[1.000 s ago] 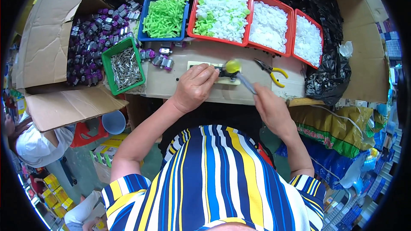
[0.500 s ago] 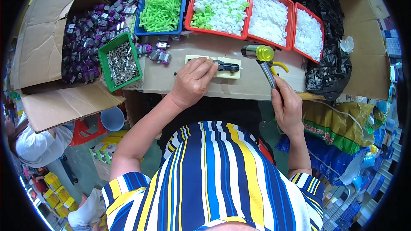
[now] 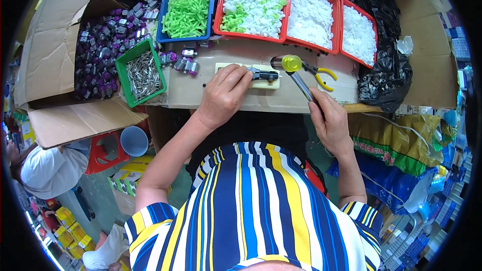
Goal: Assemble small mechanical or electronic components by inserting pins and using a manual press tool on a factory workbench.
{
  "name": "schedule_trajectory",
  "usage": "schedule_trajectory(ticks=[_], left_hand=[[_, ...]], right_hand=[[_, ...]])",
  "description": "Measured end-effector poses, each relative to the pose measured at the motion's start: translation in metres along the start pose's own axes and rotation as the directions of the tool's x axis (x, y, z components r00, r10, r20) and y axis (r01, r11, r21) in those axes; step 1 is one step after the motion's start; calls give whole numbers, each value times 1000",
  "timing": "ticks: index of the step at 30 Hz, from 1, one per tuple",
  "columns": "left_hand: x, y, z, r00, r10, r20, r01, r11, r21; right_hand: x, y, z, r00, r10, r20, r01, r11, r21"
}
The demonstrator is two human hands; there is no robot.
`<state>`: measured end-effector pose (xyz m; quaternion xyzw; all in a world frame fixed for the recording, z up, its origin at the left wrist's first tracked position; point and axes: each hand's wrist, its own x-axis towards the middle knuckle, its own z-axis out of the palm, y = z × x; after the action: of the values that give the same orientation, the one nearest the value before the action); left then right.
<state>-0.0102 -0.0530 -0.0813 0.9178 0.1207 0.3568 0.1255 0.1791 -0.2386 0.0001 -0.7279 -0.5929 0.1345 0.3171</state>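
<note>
One long table (image 3: pixel 296 101) stretches before us, with a cardboard box (image 3: pixel 57 45) at its left. Along the far side we see three red trays (image 3: pixel 251 35) of white and green plastic bits, then a blue tray (image 3: pixel 185 39) of green pieces and, nearer the box, a smaller green tray (image 3: pixel 149 97) of metal pins. Our right hand (image 3: pixel 330 120) is curled around the handle of a hammer (image 3: pixel 298 81), whose head lies just right of the work. Our left hand (image 3: pixel 226 90) has its fingers drawn together; we cannot tell whether its hidden thumb pinches anything. Under it sits a cream block (image 3: pixel 271 85). Beyond the hammer lie yellow-handled pliers (image 3: pixel 318 71). The black part (image 3: pixel 266 75) rests on the block, our left fingertips at its near end.
</note>
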Motion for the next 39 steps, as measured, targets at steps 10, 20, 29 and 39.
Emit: schedule_trajectory(ticks=[10,20,29,39], left_hand=[[-15,15,0,999,-20,-26,22,997,73],[-21,21,7,999,-32,-1,32,995,89],[-26,19,13,999,8,-40,-3,993,122],[-23,8,-18,989,-116,-89,123,990,76]], right_hand=[[22,-17,0,993,-121,0,121,992,35],[41,-22,14,940,69,335,-6,982,-186],[59,-33,18,868,152,472,-8,956,-293],[30,-27,-1,972,-233,-42,231,972,-37]])
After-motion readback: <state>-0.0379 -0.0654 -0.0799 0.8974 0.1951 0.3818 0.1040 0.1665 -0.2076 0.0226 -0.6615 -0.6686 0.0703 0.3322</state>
